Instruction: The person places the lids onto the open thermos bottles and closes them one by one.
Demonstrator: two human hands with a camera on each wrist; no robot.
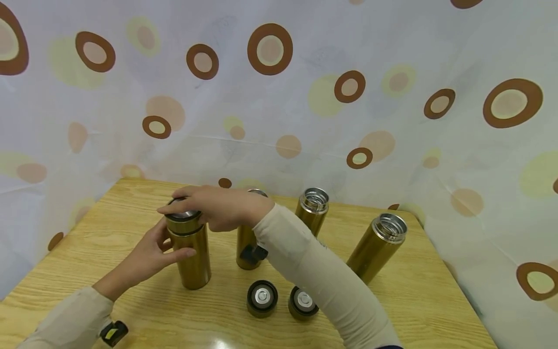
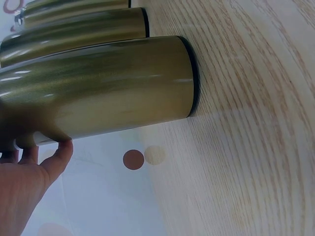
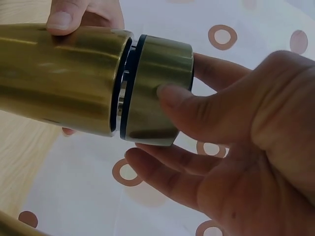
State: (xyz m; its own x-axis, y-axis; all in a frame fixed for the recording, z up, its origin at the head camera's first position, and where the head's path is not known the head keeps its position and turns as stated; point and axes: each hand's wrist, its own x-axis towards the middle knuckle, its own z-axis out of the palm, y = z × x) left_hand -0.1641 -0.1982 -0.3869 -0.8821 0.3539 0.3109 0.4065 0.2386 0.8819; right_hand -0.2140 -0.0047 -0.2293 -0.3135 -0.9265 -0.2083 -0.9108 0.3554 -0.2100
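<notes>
Head view, from where I stand: the wood-grain table (image 1: 427,300) carries four gold flasks. The rightmost flask (image 1: 370,252) and the second flask (image 1: 310,220) stand uncapped; the third flask (image 1: 246,249) is half hidden behind the right wrist. The leftmost flask (image 1: 193,266), the one being worked, is about upright on the table's left side, its base seemingly on the wood, and I'd let the table bear the weight. The left grip (image 1: 150,252) is curled round its body, thumb in front, fingers behind; it should simply stop the body spinning. The right grip (image 1: 222,208) lies over the top and pinches the gold cap (image 3: 152,69) between thumb and fingers. I read the step as turning that cap, though I can't tell whether it is going on or coming off. Either way, hold it level, turn about the flask's own axis, and if it binds, ease back and square it rather than force it. The left spare cap (image 1: 262,295) and right spare cap (image 1: 303,299) lie just beside each other nearer the person, so mind the sleeve there. Last, watch the narrow gap under the cap, where the bright steel neck (image 3: 121,101) shows: an uneven gap would warn of a tilted thread.
</notes>
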